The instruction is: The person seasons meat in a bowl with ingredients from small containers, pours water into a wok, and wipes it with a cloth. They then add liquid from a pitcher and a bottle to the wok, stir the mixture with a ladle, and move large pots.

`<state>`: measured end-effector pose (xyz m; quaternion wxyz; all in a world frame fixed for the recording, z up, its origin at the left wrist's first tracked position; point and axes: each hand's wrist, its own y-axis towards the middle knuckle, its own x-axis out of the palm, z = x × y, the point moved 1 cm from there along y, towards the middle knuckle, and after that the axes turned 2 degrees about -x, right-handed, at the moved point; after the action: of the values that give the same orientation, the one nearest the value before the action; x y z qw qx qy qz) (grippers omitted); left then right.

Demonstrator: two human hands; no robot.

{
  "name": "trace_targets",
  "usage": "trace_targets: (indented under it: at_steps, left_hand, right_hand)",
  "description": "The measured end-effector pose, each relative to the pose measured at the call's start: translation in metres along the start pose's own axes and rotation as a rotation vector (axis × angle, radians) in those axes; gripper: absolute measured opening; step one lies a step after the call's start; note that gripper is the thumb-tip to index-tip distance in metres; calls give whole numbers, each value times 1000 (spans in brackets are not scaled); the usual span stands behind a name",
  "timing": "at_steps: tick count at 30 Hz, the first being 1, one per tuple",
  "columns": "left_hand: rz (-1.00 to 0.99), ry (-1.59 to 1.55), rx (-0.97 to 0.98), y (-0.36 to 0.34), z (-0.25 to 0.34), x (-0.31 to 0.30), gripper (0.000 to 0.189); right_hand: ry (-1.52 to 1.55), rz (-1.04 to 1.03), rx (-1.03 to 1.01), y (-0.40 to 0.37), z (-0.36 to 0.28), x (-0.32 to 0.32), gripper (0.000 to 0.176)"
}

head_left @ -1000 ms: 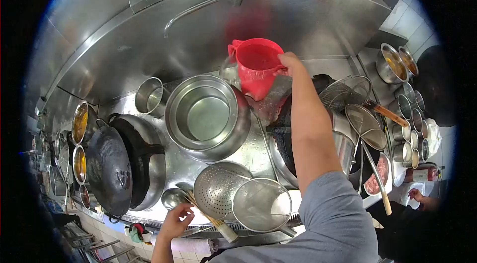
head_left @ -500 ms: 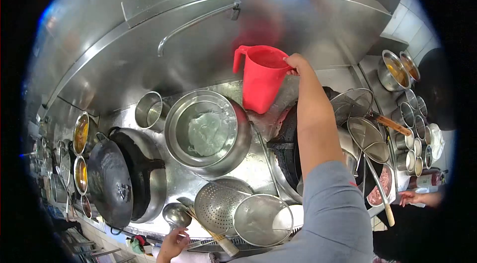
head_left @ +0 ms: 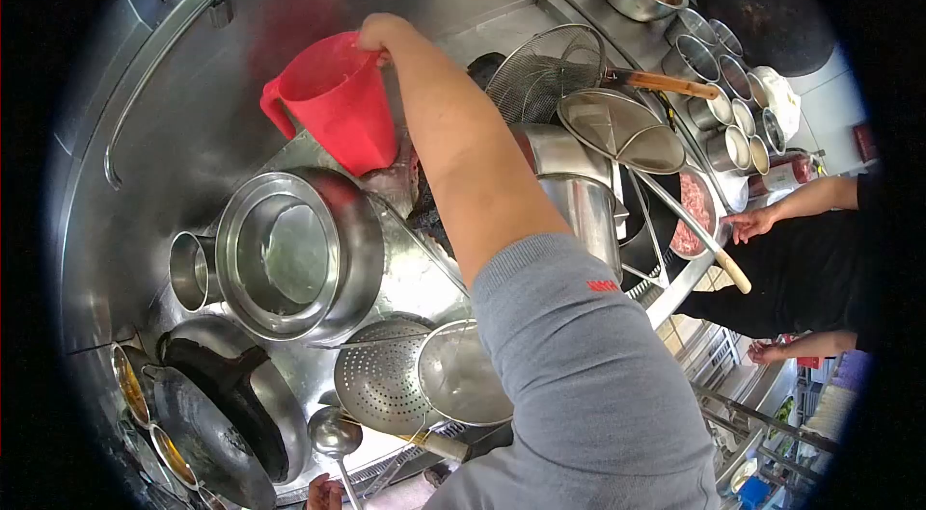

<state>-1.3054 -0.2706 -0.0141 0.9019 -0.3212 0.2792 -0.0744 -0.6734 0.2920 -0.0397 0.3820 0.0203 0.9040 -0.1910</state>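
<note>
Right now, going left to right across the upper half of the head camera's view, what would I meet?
Curved metal spout → red jug → the right hand holding it → wire-mesh strainer basket → pink meat → a co-worker's upper hand.

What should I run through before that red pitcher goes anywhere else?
1. Right hand gripping the red pitcher: ok, fingers are closed at its upper edge.
2. Liquid level inside the pitcher: cannot tell.
3. Mouth of the steel pot uncovered: ok, clear liquid shows inside.
4. Left hand fully in view: not ok, the lower picture edge cuts it off.
5. Left hand free of the ladle: cannot tell; it is close to the handle.
6. Co-worker's nearest hand away from the pitcher: ok, it is over by the pink meat.
</note>
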Motion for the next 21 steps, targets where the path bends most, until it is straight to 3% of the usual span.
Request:
trace_targets:
  at_steps: [7, 10, 12, 15, 16, 17, 18, 20, 21]
  left_hand:
    - [30, -40, -9, -8, -11, -15, 34]
    - [50, 164, -34, -13, -15, -15, 37]
    - [97, -89, 8, -6, -25, -6, 28]
    - [87, -141, 3, -8, -31, -3, 28]
    - [13, 12, 18, -8, -25, -7, 30]
    - [92, -125, 69, -8, -23, -2, 28]
    - [85, -59, 111, -11, 0, -1, 30]
    - [100, -65, 94, 2, 13, -1, 34]
    - [141, 108, 273, 21, 14, -2, 36]
  right_hand:
    - [-234, 117, -103, -27, -11, 7, 47]
    - [-208, 198, -74, -36, -4, 9, 56]
    - [-228, 201, -97, -15, 9, 10, 53]
    - [-336, 113, -319, -32, -2, -9, 49]
    - [-333, 130, -287, -58, -15, -26, 51]
    - [-291, 184, -314, -43, -16, -32, 52]
    - [-254, 197, -314, -46, -18, -46, 53]
    - [315, 122, -88, -71, -14, -62, 47]
    - [413, 127, -29, -71, -9, -68, 42]
